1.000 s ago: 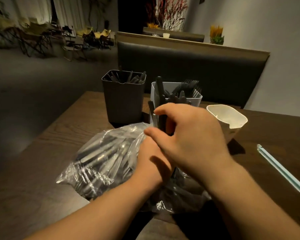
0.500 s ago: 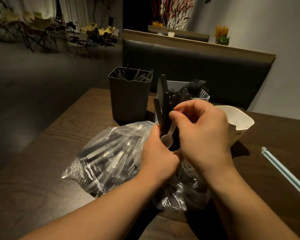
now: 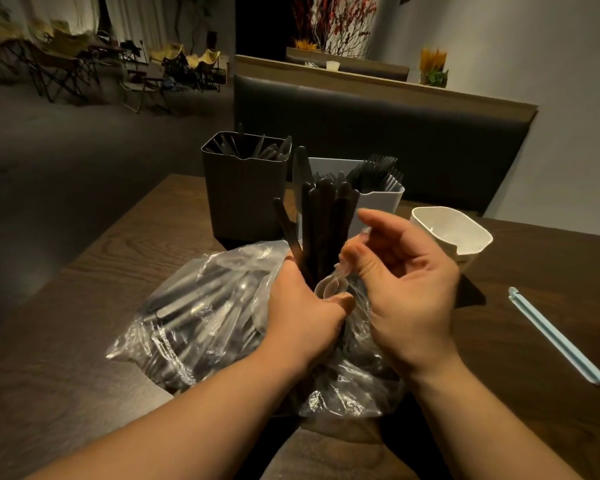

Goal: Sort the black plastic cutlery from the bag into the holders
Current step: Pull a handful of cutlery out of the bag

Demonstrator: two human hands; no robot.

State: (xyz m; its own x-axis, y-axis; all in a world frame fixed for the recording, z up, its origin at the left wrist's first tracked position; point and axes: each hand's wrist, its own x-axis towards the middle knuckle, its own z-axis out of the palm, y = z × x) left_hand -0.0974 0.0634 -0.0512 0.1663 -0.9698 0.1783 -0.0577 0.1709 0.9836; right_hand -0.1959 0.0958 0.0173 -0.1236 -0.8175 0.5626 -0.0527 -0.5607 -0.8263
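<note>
A clear plastic bag [image 3: 201, 317] of black cutlery lies on the wooden table [image 3: 84, 306] in front of me. My left hand [image 3: 305, 306] grips a bundle of black cutlery [image 3: 323, 223] standing upright out of the bag's mouth. My right hand [image 3: 406, 289] pinches a small clear plastic spoon [image 3: 333, 285] between thumb and forefinger, its bowl pointing down beside the bundle. Behind stand a dark grey holder [image 3: 243, 195] with black pieces, a white holder [image 3: 378, 199] with black forks, and an empty-looking cream holder [image 3: 454, 233] to the right.
A pale blue straw-like strip [image 3: 555, 337] lies on the table at the right. A dark padded bench back [image 3: 378, 133] runs behind the table. Folding chairs stand far off at the left on the floor.
My right hand has opened its outer fingers and drawn the clear spoon out of the bundle, a little to the right. The left hand keeps its hold on the black bundle.
</note>
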